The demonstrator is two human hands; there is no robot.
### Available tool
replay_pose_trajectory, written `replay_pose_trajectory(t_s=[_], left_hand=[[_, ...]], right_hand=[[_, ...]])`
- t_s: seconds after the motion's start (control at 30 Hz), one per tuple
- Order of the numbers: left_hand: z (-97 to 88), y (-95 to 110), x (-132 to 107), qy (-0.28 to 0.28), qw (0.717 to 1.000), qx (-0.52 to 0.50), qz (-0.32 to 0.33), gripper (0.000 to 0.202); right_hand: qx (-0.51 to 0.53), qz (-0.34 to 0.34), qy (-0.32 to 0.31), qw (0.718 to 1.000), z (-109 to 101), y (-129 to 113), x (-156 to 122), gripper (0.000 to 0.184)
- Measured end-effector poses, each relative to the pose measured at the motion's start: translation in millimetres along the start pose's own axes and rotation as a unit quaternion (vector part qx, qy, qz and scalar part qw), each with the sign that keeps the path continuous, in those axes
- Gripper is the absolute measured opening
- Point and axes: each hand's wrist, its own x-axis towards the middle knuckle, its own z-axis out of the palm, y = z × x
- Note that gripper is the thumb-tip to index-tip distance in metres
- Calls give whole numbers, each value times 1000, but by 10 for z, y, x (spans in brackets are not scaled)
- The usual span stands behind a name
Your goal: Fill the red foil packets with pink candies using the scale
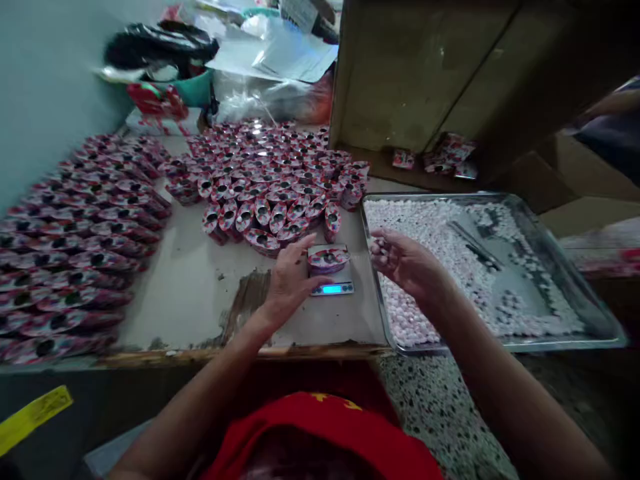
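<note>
A small digital scale [334,288] with a lit blue display sits on the low board. On it stands an open red-and-white pouch [329,257]. My left hand [293,277] rests beside the scale, fingers against the pouch's left side. My right hand [403,260] hovers over the left edge of the metal tray [595,319], fingers curled around a few small pinkish-white candies [383,248]. The tray holds a spread layer of the same candies [425,227].
Many filled pouches [270,180] stand in rows behind the scale and along the left [75,253]. An open cardboard box [425,80] with a few pouches lies behind the tray. Plastic bags and a teal basin [195,87] sit at the back. Another person's arm [615,107] shows far right.
</note>
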Motion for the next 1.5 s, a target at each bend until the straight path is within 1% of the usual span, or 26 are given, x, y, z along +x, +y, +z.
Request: replay_pose_trajectory(t_s=[0.07,0.13,0.17,0.23,0.27,0.33,0.47,0.57,0.67,0.77,0.9,1.03,1.17,1.3,1.4,1.5], left_hand=[[-220,-22,-85,-5,1000,-1,-3,63],[-414,-33,-159,0,1000,-17,-25,47],[-495,-27,-188,2,998,-31,-49,39],[-620,8,-223,26,992,-67,-99,28],[-664,36,-229,43,989,-79,-115,25],[-722,94,-223,70,986,-89,-122,22],[-771,133,-194,67,986,-98,-118,23],[-784,83,-195,71,982,-121,-129,26],[-774,24,-196,69,982,-122,-128,34],[-717,-10,-179,41,988,-99,-115,47],[-592,-14,-144,-1,994,-79,-77,61],[-486,5,-109,-22,995,-67,-68,62],[-384,12,-94,-37,995,-67,-61,61],[-304,-30,-122,-37,995,-73,-52,59],[-297,-76,-151,-34,996,-69,-53,59],[-318,-92,-154,-41,996,-63,-55,60]], right_hand=[[-33,4,-24,999,-14,-40,-15,26],[-70,4,-43,997,6,-69,-26,28],[-89,0,-49,995,34,-77,-27,28],[-129,-5,-61,990,123,-79,-18,30],[-148,-7,-68,987,180,-75,-8,32],[-178,-10,-85,980,305,-65,21,33],[-200,-14,-101,974,510,-51,71,28],[-184,-7,-102,978,562,-47,80,25],[-173,8,-100,980,541,-38,81,25],[-193,3,-95,977,500,-33,87,26],[-211,-19,-84,974,452,-71,73,33],[-220,-39,-62,973,398,-133,27,37],[-236,-62,-73,967,422,-94,20,38],[-292,-90,-96,947,541,54,71,40],[-367,-117,-106,917,589,148,112,40],[-440,-140,-106,880,553,195,139,35]])
